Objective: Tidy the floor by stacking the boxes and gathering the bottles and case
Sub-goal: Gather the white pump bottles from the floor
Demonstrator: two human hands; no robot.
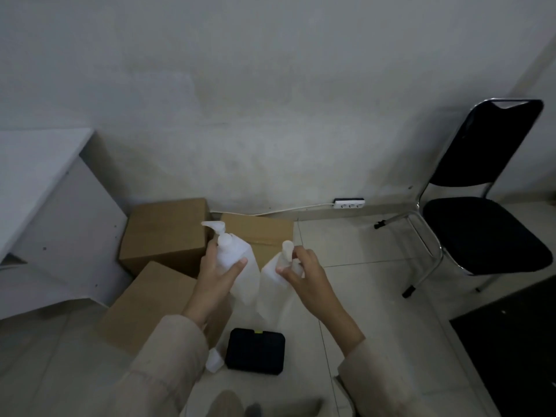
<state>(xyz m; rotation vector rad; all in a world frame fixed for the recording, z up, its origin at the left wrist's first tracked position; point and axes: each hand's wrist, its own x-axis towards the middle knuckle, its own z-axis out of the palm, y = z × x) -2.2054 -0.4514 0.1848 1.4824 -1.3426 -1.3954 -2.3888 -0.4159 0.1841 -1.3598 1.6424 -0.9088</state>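
My left hand (217,267) grips a white pump bottle (240,266) by its shoulder, held above the floor. My right hand (304,272) holds a second white bottle (272,291) near its neck, right beside the first. Three brown cardboard boxes lie on the floor: one at the back left (164,233), one behind the bottles (264,233), one in front at the left (147,302). A black case (255,350) with a yellow latch lies on the tiles below my hands. A small white bottle (215,360) lies just left of the case, partly hidden by my left sleeve.
A white desk (39,188) stands at the left. A black folding chair (481,206) stands at the right by the wall. A white power strip (349,203) with its cable lies along the wall. A dark piece of furniture (511,341) fills the lower right.
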